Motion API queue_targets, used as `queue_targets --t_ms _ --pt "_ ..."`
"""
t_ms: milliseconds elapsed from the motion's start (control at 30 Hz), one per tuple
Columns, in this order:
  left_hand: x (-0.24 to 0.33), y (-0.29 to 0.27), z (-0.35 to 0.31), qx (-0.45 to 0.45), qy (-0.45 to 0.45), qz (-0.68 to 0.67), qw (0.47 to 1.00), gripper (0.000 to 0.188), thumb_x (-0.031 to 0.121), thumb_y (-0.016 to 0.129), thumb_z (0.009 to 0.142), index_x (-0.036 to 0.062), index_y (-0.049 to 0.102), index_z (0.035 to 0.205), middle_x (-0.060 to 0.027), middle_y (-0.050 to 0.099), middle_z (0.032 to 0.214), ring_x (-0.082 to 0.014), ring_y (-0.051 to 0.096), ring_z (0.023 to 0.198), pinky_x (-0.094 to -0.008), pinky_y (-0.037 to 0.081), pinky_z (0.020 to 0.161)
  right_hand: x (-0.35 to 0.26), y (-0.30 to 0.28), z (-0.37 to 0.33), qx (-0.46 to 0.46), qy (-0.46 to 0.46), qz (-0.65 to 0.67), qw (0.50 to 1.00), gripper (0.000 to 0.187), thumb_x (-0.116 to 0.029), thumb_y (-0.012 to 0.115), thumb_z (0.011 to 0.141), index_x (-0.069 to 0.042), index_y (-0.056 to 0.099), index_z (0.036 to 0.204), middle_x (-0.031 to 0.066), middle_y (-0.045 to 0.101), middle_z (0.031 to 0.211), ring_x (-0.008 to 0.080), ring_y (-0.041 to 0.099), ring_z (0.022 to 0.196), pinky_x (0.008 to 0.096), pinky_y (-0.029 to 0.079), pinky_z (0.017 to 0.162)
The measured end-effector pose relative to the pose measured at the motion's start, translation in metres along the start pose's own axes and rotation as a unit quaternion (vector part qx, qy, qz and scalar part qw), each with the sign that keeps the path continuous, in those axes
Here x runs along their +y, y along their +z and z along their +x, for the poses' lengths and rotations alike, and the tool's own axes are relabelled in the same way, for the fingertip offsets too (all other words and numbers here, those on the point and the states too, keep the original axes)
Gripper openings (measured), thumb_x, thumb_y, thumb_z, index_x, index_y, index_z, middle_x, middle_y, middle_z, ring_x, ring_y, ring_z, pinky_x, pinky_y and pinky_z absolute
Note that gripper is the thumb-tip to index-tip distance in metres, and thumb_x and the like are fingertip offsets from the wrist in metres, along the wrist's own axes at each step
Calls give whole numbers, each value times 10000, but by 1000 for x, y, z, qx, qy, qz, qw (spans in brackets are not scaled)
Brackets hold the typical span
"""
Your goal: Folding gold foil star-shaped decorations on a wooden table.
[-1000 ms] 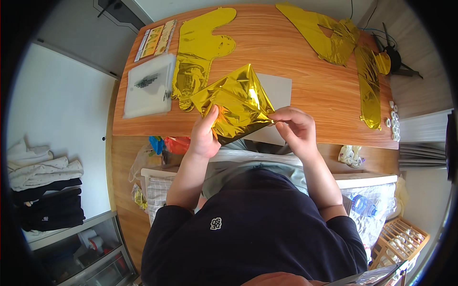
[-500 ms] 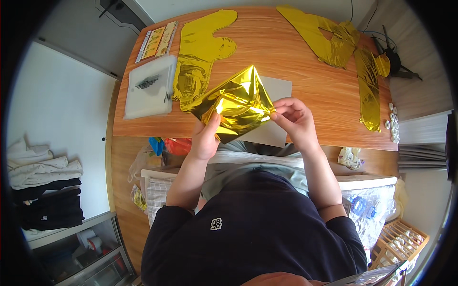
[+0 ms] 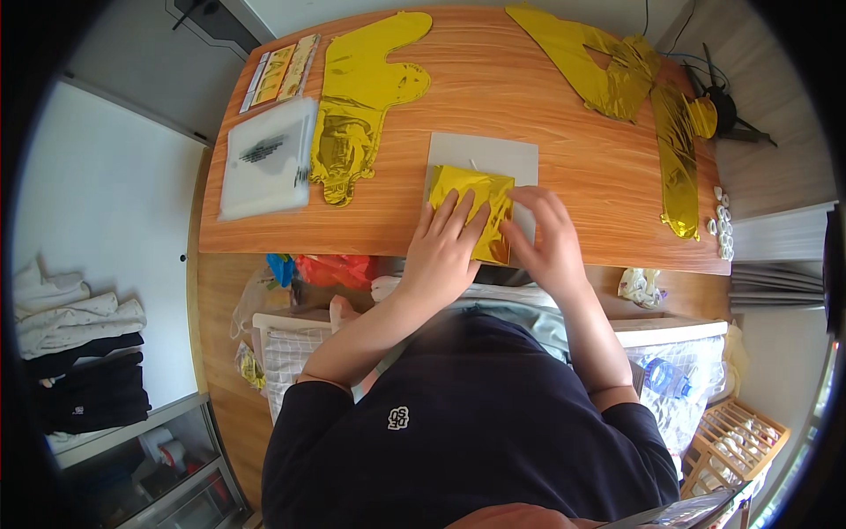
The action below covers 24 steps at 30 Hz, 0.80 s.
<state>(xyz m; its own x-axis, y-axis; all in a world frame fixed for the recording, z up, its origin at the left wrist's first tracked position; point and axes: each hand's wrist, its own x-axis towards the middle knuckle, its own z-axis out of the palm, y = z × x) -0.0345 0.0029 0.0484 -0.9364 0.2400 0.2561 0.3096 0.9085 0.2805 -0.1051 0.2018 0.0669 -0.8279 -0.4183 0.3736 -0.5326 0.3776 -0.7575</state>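
A gold foil balloon (image 3: 495,187), folded into a rough square, lies on a light grey board (image 3: 454,150) at the table's near edge. My left hand (image 3: 445,251) is spread flat on the foil, pressing its left and middle part. At the foil's right edge is my right hand (image 3: 553,238), its thumb and fingers apart and curved, close to or touching the edge. A small pale strip (image 3: 474,164) shows just beyond the foil's far edge.
Flat gold foil balloons lie at the far left (image 3: 374,84) and far right (image 3: 608,79). Left of these sit a stack of clear plastic bags (image 3: 264,163) and a printed packet (image 3: 280,72). Small white rings (image 3: 724,227) line the right edge. A black stand (image 3: 723,110) is behind them.
The foil, held up between both hands before, is now down on the board and looks flatter and squarer. My left hand has moved right onto it; my right hand has loosened its pinch.
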Motion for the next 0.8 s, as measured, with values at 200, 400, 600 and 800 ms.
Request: queue_targets --t_ms 200,400,600,800 --pt "-3 -7 4 -15 14 -140 990 891 225 801 876 -13 349 1607 -289 396 1620 -445 374 1520 -591 336 1221 0 6 -4 -87 -58 -123 987 466 -202 783 914 -37 661 1333 177 632 1372 386 604 1262 457 509 1053" --pt "-52 -37 12 -22 -55 -276 959 754 217 737 984 48 381 1627 -211 438 1633 -349 425 1516 -438 354 1237 2 -1 -3 -103 -64 -130 984 503 -242 796 901 -44 656 1341 165 624 1382 373 600 1272 460 496 1071" --pt "-93 -37 31 -106 76 -51 990 888 570 744 913 102 443 1605 -125 421 1665 -309 332 1573 -621 126 1303 -3 -3 3 -114 -66 -142 981 502 -221 795 876 -47 642 1321 161 637 1331 367 604 1251 467 504 1049" --pt "-92 -29 34 -128 93 -21 987 886 555 729 930 87 419 1615 -120 387 1686 -309 292 1592 -619 123 1302 -6 10 15 -152 -55 -234 959 516 -323 788 875 -46 621 1277 165 595 1395 385 568 1311 487 485 1091"
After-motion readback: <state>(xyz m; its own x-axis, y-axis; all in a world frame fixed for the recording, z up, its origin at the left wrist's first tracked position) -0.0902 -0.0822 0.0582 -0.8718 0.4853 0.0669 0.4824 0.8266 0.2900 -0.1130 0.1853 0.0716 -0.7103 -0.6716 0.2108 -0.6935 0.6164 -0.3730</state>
